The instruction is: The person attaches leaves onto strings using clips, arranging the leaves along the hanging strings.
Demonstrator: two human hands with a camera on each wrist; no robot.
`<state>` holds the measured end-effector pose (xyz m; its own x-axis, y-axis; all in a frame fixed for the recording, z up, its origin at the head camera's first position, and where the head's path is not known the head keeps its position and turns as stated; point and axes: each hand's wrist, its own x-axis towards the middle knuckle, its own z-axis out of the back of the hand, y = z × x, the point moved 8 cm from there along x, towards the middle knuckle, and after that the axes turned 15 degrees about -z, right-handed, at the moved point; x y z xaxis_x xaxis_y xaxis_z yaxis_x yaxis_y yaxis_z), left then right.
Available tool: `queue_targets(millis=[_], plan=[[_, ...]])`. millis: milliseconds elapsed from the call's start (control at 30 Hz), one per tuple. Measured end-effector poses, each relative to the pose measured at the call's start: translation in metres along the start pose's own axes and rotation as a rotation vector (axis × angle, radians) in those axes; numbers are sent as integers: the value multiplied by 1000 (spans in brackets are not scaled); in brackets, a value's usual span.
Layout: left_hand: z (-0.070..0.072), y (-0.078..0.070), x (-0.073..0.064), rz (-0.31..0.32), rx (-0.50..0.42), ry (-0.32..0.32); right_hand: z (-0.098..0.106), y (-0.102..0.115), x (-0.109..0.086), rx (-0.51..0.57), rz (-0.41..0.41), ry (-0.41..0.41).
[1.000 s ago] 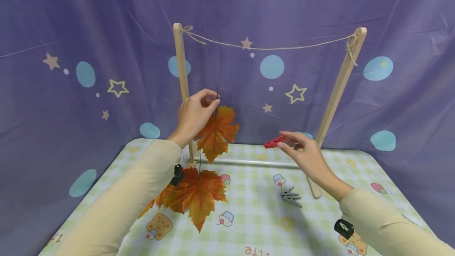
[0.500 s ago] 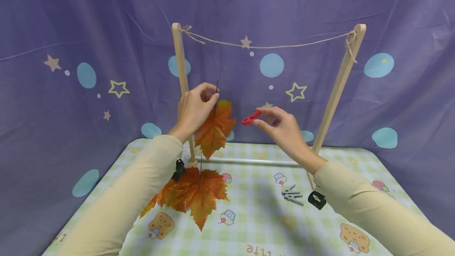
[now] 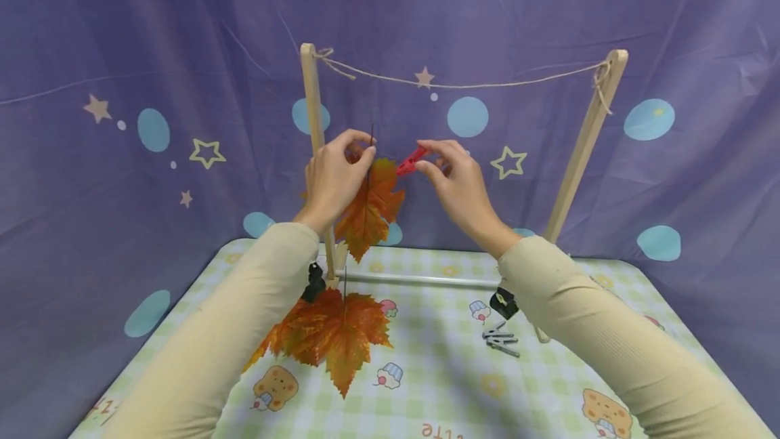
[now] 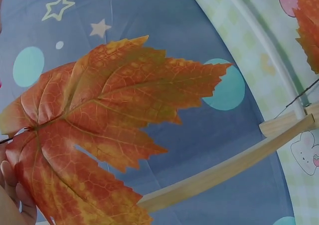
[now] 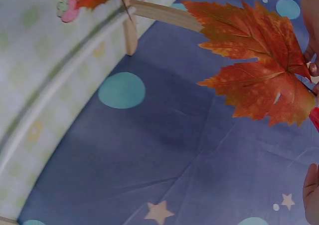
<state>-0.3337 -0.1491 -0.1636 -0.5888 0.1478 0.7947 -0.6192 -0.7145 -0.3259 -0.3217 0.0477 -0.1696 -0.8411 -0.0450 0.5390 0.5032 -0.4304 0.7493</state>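
In the head view my left hand (image 3: 336,173) pinches the thin dark stem of an orange maple leaf (image 3: 369,212), which hangs below the fingers beside the left post. The left wrist view shows this leaf (image 4: 99,100) large and close. My right hand (image 3: 458,185) pinches a red clothespin (image 3: 411,161) between thumb and fingertips; it points toward the upper right edge of the leaf, and whether they touch I cannot tell. Above both hands a twine line (image 3: 463,86) sags between two wooden posts. In the right wrist view only a sliver of the clothespin (image 5: 315,116) shows at the edge.
More maple leaves (image 3: 341,330) lie overlapping on the checked tablecloth (image 3: 426,371) under the left forearm. Several grey clothespins (image 3: 501,340) lie near the foot of the right post (image 3: 581,148). A white bar (image 3: 420,279) joins the posts low down, before a purple curtain (image 3: 536,12).
My right hand has moved up and to the left with the red clothespin, close to the leaf. My left hand has risen a little, lifting the leaf with it.
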Motion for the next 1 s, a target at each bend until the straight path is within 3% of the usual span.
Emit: queue_targets(millis=[500, 1000], plan=[[0, 2, 7, 13, 5, -15, 1, 31, 35, -29, 26, -61], [4, 3, 8, 9, 16, -23, 11, 53, 63, -57, 53, -179]])
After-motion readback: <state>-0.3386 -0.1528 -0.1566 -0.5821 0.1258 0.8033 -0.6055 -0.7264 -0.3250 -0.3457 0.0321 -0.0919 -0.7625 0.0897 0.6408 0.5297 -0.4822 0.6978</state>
